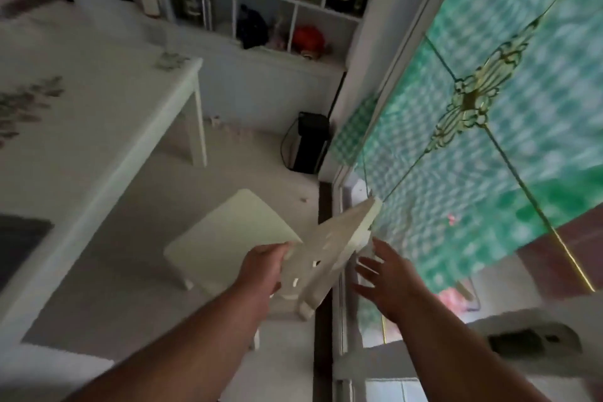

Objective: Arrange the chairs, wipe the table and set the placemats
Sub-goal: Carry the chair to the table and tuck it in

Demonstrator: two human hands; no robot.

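Note:
A white chair [228, 238] stands on the floor between the table and the glass door, its backrest [329, 248] toward me. My left hand [261, 271] grips the left edge of the backrest. My right hand [388, 281] hovers just right of the backrest with fingers spread, not touching it. The white table [107, 127] with a floral cloth fills the left side. A dark placemat [19, 245] lies on the table at the left edge of view. The picture is blurred by motion.
A green patterned glass door [489, 108] runs along the right, close to the chair. A black box with a cable [310, 143] sits on the floor by the door frame. White shelves [293, 0] with bottles and jars stand at the back.

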